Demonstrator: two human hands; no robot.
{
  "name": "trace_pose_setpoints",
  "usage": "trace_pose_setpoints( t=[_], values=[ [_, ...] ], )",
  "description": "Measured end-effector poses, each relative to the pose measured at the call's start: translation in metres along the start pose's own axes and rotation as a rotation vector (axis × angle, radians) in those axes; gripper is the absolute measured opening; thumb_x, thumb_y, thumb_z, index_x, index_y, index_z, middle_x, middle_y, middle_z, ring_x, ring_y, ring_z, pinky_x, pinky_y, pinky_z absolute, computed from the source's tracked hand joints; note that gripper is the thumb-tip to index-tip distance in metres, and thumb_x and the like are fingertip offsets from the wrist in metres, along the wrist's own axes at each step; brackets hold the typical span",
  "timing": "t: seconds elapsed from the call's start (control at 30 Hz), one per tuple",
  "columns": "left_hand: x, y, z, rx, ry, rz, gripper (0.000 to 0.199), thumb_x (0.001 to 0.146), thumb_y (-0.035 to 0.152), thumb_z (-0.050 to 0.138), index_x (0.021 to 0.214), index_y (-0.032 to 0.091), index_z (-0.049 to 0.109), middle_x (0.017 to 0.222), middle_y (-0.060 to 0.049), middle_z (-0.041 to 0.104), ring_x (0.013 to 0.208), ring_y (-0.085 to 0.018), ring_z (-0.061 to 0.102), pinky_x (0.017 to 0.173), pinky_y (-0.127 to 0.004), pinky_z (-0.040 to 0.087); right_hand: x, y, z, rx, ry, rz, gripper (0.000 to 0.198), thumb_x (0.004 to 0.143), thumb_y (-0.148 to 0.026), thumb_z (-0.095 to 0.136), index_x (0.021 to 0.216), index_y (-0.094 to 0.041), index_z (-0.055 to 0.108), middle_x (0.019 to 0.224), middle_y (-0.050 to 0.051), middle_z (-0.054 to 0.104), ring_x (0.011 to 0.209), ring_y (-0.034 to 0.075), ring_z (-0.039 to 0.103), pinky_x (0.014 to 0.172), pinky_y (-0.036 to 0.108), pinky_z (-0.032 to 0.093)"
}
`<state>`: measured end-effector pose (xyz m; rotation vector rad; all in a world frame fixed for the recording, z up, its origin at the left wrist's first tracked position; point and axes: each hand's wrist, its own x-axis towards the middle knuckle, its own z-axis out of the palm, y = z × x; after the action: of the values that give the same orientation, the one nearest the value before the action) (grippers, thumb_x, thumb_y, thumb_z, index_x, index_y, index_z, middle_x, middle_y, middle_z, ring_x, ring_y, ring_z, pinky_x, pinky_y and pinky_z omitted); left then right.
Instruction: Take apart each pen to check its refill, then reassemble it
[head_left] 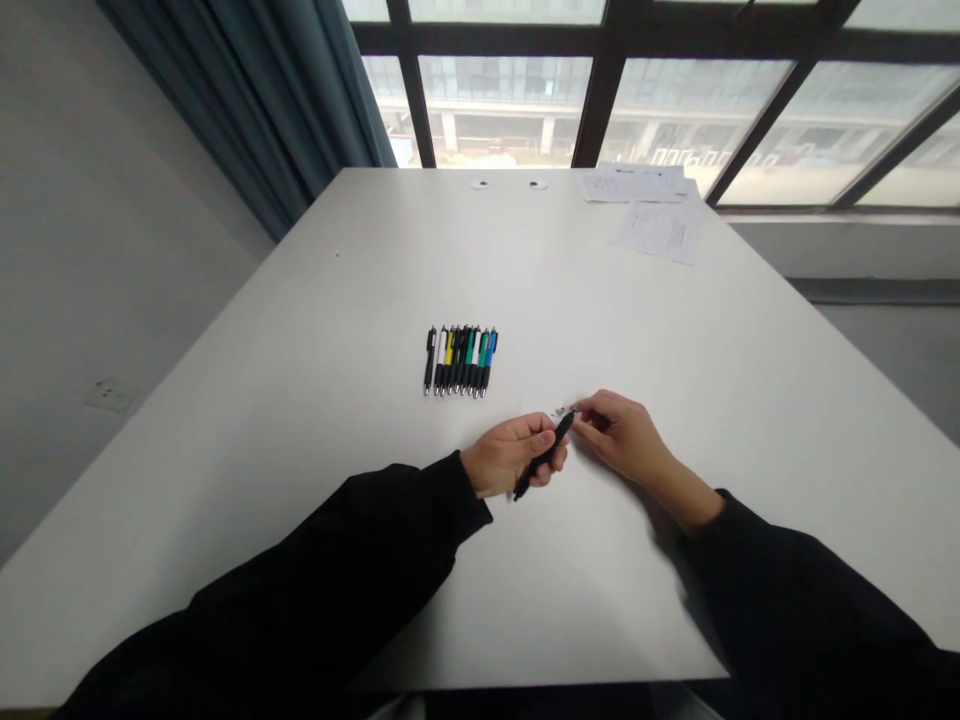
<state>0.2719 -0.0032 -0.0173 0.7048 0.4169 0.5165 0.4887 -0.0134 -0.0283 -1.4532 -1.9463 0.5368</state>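
Note:
My left hand (pixel 514 453) is closed around a black pen barrel (pixel 541 459), which slants with its upper end pointing up and right. My right hand (pixel 619 432) rests low over the table just right of that end. Its thumb and index finger are pinched together, and whatever is between them is too small to name. Small dark and silvery pieces (pixel 561 411) lie on the table by the fingertips. Beyond my left hand, a row of several pens (pixel 460 362) lies side by side, with black, white, yellow, green and blue barrels and silver tips toward me.
The white table (pixel 285 440) reaches to the window (pixel 510 110). Printed papers (pixel 660 230) lie at its far right corner. Two small white oval objects (pixel 538 185) sit at the far edge. A blue curtain (pixel 277 100) hangs at the left, by the wall.

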Motion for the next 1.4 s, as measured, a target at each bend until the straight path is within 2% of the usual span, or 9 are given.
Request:
trace_pose_setpoints(
  t=[0.17,0.33,0.4,0.57,0.67,0.77,0.9,1.1,1.4],
  values=[
    [0.001,0.003,-0.001,-0.022,0.008,0.018,0.040,0.078,0.041,0.080,0.087,0.014,0.051,0.071,-0.002,0.060,0.053,-0.007,0.050,0.049,-0.019,0.034,0.004,-0.006,0.003,-0.093,-0.078,-0.033,0.017,0.091,-0.029,0.060,0.090,-0.017,0.072,0.078,0.006,0.065,0.065,0.015,0.057,0.062,0.028,0.043],
    [-0.001,0.004,-0.001,-0.019,0.026,0.024,0.040,0.078,0.042,0.078,0.086,0.015,0.051,0.069,-0.001,0.060,0.051,-0.007,0.050,0.049,-0.019,0.033,0.002,-0.010,-0.002,-0.065,-0.164,-0.067,0.017,0.093,-0.029,0.056,0.087,-0.018,0.067,0.078,0.005,0.063,0.066,0.015,0.055,0.063,0.028,0.042],
    [-0.002,0.004,-0.001,-0.003,0.053,0.004,0.040,0.079,0.044,0.077,0.088,0.015,0.051,0.068,-0.001,0.059,0.049,-0.007,0.049,0.046,-0.018,0.031,-0.002,-0.009,-0.005,0.059,-0.172,-0.014,0.017,0.092,-0.031,0.059,0.084,-0.018,0.064,0.073,0.004,0.063,0.063,0.014,0.053,0.060,0.027,0.041],
    [-0.004,-0.001,-0.005,0.091,0.102,-0.113,0.044,0.079,0.050,0.075,0.091,0.013,0.054,0.067,0.000,0.061,0.041,-0.004,0.042,0.040,-0.017,0.026,-0.010,-0.002,-0.010,0.655,-0.141,0.329,0.024,0.085,-0.040,0.070,0.081,-0.017,0.061,0.066,0.002,0.066,0.054,0.013,0.056,0.053,0.026,0.043],
    [-0.004,-0.004,-0.008,0.138,0.092,-0.150,0.044,0.079,0.051,0.074,0.090,0.013,0.055,0.067,-0.001,0.061,0.041,-0.005,0.043,0.039,-0.018,0.026,-0.009,-0.001,-0.009,0.912,-0.090,0.399,0.025,0.076,-0.037,0.079,0.082,-0.017,0.065,0.062,0.000,0.063,0.053,0.011,0.054,0.051,0.024,0.042],
    [-0.004,-0.006,-0.010,0.157,0.090,-0.164,0.044,0.080,0.052,0.073,0.090,0.013,0.056,0.068,0.000,0.061,0.041,-0.004,0.043,0.039,-0.018,0.027,-0.008,-0.004,-0.008,1.073,-0.104,0.460,0.026,0.071,-0.034,0.084,0.082,-0.016,0.068,0.059,-0.002,0.057,0.052,0.009,0.049,0.048,0.023,0.037],
    [-0.004,-0.007,-0.011,0.163,0.091,-0.160,0.044,0.080,0.052,0.073,0.090,0.013,0.056,0.068,-0.001,0.062,0.041,-0.004,0.043,0.039,-0.018,0.028,-0.007,-0.009,-0.008,1.136,-0.103,0.507,0.027,0.070,-0.033,0.086,0.084,-0.017,0.069,0.061,-0.003,0.056,0.055,0.009,0.047,0.049,0.022,0.037],
    [-0.004,-0.006,-0.010,0.166,0.081,-0.143,0.044,0.079,0.052,0.073,0.090,0.013,0.055,0.069,-0.001,0.062,0.041,-0.004,0.042,0.038,-0.018,0.026,-0.005,-0.009,-0.007,1.123,-0.080,0.513,0.029,0.070,-0.037,0.086,0.079,-0.017,0.067,0.061,-0.002,0.055,0.053,0.009,0.047,0.048,0.023,0.036],
    [-0.003,-0.005,-0.010,0.204,0.089,-0.155,0.044,0.080,0.052,0.072,0.090,0.013,0.055,0.068,0.000,0.061,0.040,-0.004,0.043,0.038,-0.018,0.027,-0.005,-0.009,-0.006,1.143,-0.126,0.509,0.030,0.071,-0.037,0.086,0.079,-0.016,0.066,0.061,-0.002,0.057,0.052,0.008,0.048,0.047,0.021,0.036]
  ],
)
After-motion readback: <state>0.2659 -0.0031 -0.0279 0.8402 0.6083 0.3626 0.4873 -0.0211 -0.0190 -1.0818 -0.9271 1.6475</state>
